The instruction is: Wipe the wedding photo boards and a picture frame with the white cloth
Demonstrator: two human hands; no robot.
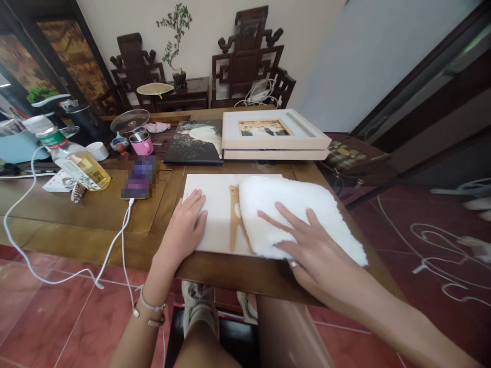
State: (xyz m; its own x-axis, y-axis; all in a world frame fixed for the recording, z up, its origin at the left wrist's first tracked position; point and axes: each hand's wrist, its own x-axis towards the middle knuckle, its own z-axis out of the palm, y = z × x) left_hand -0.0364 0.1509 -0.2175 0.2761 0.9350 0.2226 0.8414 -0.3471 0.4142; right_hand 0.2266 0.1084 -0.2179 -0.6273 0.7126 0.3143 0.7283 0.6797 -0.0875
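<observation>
White fluffy cloth [330,209] covers the right half of the pale board [215,204] at the table's [95,214] near edge, my right hand [307,245] spread flat on it, left hand [186,225] flat bracing the board; best to press evenly with the board pinned.

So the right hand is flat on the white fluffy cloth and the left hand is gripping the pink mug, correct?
Not quite. In the head view the left hand lies flat on the white board; the pink mug stands untouched farther back. The right hand is flat on the white fluffy cloth, as you said.
</observation>
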